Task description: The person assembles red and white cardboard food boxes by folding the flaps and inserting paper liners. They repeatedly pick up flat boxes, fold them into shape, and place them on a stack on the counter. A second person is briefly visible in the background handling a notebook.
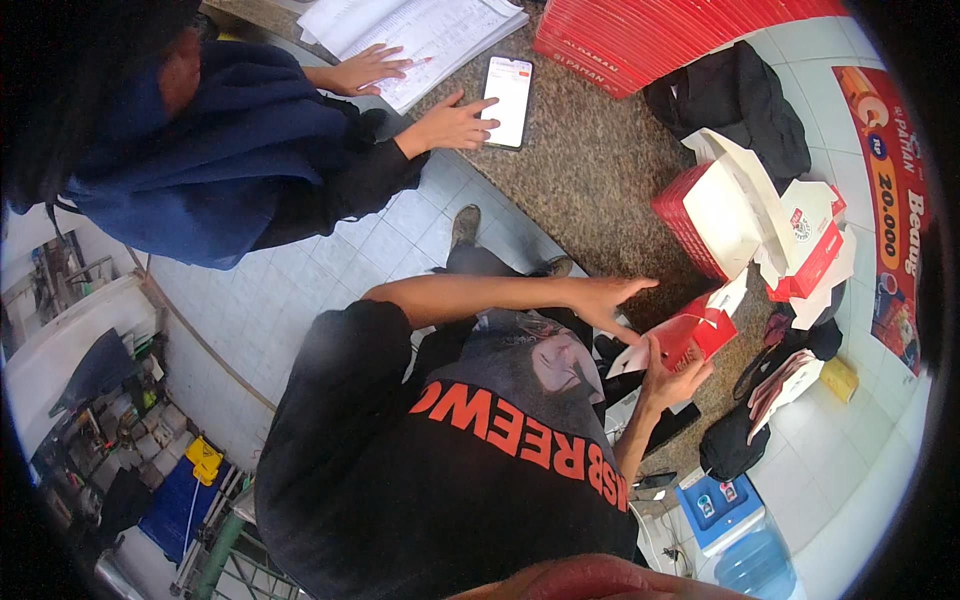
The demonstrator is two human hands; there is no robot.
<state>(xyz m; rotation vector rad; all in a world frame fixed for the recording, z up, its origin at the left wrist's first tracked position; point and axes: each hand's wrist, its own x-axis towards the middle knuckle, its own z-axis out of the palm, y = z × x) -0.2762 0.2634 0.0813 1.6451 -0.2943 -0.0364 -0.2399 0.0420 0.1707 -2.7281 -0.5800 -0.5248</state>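
On the left, I see a co-worker in a dark blue top (220,150), with one hand (365,72) on the white papers (445,30) and the other hand (455,125) at a phone (509,103) on the speckled desk (575,160). That phone is near the desk's edge, so a bump from an elbow could push it off. Next comes my left hand (603,302), and its grip is spread, with the fingers apart. It is right by the near end of the small red and white box (700,335), but I cannot tell if the low fingers touch it. Above, a big pile of flat red boxes (650,42) sits on the desk, well apart from my hands. My right hand (675,378) has the small box in a pinch, thumb on one side. The box is tilted, close to the desk's edge, with a white flap sticking up. I think the card is thin, so if I squeeze too hard, it could bend or tear. If I hold too softly while the left hand pushes, it could slip and drop. Just past it are the open boxes (690,220), tucked into each other, and another red and white box (805,245) with loose flaps. If I swing the small box too far that way, it could catch a flap and knock them over.
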